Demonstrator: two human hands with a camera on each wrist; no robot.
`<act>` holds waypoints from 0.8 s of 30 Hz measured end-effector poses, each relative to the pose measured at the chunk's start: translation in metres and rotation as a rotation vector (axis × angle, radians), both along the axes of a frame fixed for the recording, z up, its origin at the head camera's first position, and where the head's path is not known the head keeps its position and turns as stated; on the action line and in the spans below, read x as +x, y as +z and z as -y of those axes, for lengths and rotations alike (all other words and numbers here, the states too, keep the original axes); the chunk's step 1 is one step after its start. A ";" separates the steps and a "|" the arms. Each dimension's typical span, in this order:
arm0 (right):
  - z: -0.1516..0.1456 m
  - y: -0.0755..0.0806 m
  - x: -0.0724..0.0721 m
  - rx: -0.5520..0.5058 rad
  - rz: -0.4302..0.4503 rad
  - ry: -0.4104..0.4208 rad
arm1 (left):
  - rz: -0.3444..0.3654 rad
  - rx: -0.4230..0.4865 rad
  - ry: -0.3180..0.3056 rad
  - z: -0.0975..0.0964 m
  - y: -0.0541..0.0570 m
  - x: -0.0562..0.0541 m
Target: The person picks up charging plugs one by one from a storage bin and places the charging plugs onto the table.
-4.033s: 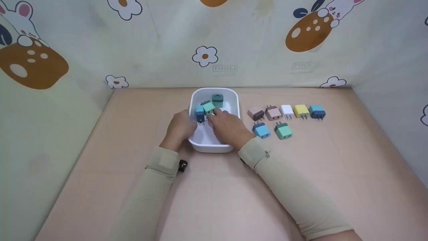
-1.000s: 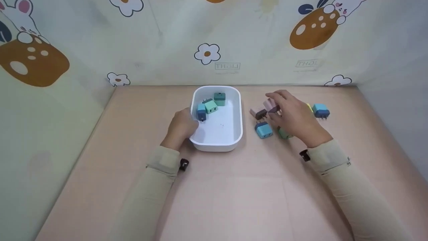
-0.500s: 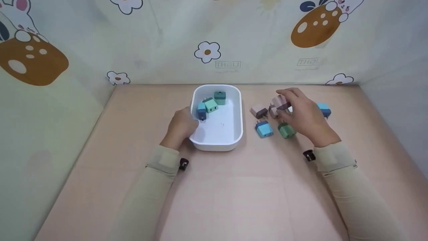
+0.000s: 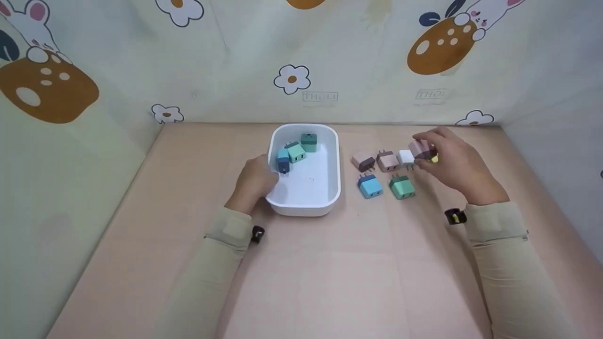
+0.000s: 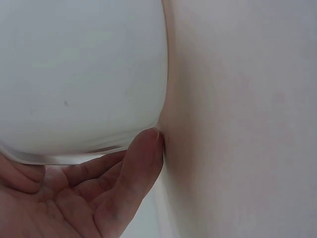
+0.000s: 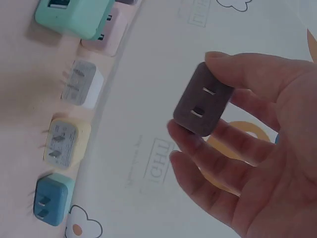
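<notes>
My left hand holds the left wall of a white plastic tub; in the left wrist view its thumb lies against the tub's side. Inside the tub are a blue plug charger, a mint green charger and a darker green charger. Pinched between thumb and fingers of my right hand is a pink plug charger, raised above the row on the table. Its dark mauve face with two flat prongs shows in the right wrist view.
Right of the tub, a row has pink chargers, a white charger, a yellow charger and a blue-green charger. In front lie a blue charger and a green charger. A patterned wall sheet stands behind.
My right hand has gone from inside the tub to the right, carrying the pink charger along over the row of chargers. My left hand has stayed at the tub.
</notes>
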State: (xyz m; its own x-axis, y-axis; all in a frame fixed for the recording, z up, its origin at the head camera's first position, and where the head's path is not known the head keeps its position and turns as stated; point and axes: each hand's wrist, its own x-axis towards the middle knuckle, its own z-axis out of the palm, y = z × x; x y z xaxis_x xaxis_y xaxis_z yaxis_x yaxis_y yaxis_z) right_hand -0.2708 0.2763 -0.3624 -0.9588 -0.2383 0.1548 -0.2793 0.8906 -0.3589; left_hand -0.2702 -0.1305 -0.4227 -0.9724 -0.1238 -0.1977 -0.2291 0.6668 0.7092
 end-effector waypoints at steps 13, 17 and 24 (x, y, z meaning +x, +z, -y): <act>-0.005 -0.003 0.000 0.034 0.059 -0.033 | -0.009 -0.016 -0.006 0.000 -0.001 0.001; -0.007 -0.005 -0.001 0.064 0.077 -0.026 | -0.008 -0.015 -0.014 0.001 -0.002 0.000; -0.008 -0.007 -0.002 0.072 0.101 -0.027 | -0.012 -0.019 -0.017 0.001 -0.001 -0.002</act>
